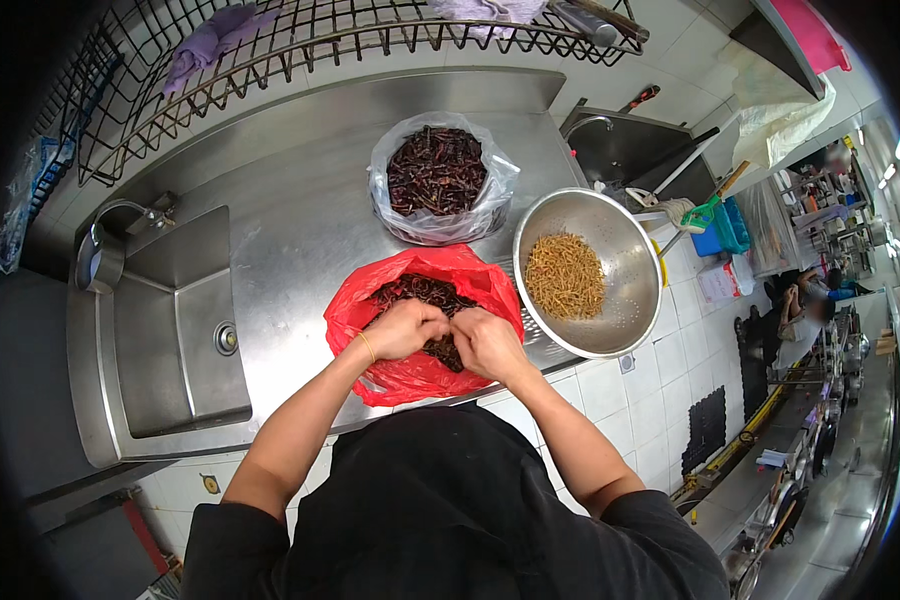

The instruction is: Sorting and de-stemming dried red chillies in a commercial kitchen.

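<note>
A red plastic bag (pixel 426 386) lies rolled wide at the counter's front edge, with dark dried chili peppers (pixel 444 354) inside. Over its mouth, my left hand (pixel 407 328) and my right hand (pixel 487 341) meet with bent fingers. Their fingertips pinch what looks like one dried chili, mostly hidden by the fingers. Behind the red bag stands a clear plastic bag (pixel 487 214) filled with whole dark red dried chilies (pixel 436 171). To the right, a perforated steel colander (pixel 630 281) holds a heap of thin, yellow-brown stems (pixel 565 276).
A steel sink (pixel 172 337) with a faucet (pixel 131 210) is set into the steel counter (pixel 285 300) at left. Overhead runs a black wire rack (pixel 330 45) with purple cloths. Right, another sink (pixel 630 154) adjoins a long-handled mop (pixel 675 210); a person (pixel 795 330) sits farther off.
</note>
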Motion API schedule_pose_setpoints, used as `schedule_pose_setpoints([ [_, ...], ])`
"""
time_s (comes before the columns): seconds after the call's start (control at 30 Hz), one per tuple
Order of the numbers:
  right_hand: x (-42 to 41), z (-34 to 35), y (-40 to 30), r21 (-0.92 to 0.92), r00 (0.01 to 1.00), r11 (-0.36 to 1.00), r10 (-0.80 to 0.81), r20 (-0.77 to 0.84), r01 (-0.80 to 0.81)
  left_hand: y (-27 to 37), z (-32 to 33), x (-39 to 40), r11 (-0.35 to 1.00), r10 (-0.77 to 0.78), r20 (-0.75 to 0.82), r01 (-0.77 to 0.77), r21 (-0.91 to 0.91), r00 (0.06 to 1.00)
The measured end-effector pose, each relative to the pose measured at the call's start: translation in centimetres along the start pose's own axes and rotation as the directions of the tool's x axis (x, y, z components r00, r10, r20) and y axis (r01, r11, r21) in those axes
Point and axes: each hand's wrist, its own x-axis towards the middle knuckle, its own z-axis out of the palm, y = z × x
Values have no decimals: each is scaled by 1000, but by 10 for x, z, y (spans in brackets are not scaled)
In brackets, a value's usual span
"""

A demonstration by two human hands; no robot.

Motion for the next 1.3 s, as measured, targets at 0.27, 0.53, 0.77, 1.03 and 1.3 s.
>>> schedule_pose_setpoints([
  [0.27,26,-46,-13,-183,893,969,68,-445,-165,33,-2,27,675,-278,-272,-15,-738,921],
  [0.53,12,-51,8,-57,984,986,147,-98,-153,-5,-1,10,525,-467,-92,191,-830,880],
  [0.77,18,45,38,-157,917,952,298,266,-264,-24,-1,7,627,-458,-123,222,-747,880],
  [1.03,14,31,31,41,949,960,268,166,-278,-11,3,-10,984,-166,-362,176,-5,917],
  [1.3,20,8,-2,294,962,922,273,-27,-254,2,4,-5,976,-195,-228,166,-139,954],
])
